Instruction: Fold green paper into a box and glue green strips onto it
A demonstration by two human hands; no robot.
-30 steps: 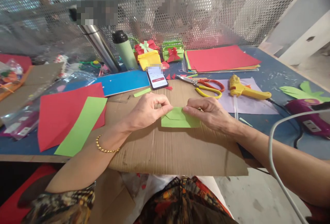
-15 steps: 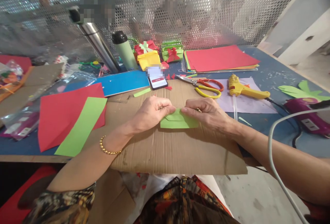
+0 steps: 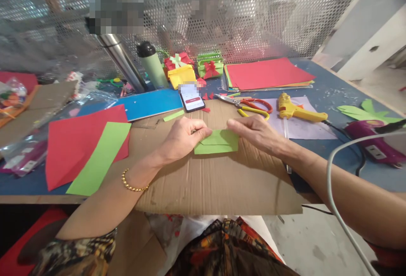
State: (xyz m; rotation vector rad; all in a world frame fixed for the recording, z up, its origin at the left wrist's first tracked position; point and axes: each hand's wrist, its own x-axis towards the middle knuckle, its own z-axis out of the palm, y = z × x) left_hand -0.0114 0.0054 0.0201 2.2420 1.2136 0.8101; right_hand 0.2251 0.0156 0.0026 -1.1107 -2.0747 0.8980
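Observation:
A small folded piece of green paper [image 3: 218, 142] lies over the cardboard sheet [image 3: 203, 187], with a crease line across its middle. My left hand [image 3: 187, 138] pinches its upper left edge between thumb and bent fingers. At its upper right corner is my right hand [image 3: 256, 132], thumb stretched along the top edge and the other fingers curled, partly hidden behind the thumb. Just beyond that hand lie scissors [image 3: 253, 109] with red and yellow handles. A phone [image 3: 192, 98] rests beyond my left hand.
To the right are a yellow glue gun [image 3: 301, 111], a purple power strip [image 3: 374, 140] and a white cable [image 3: 331, 174] crossing my right forearm. Red paper [image 3: 76, 149] and a green strip [image 3: 101, 157] lie left. Bottles and small paper bags [image 3: 182, 77] stand behind.
My right thumb has shifted from the middle of the green paper's top edge to its upper right corner, uncovering more of the paper. My left hand keeps its pinch.

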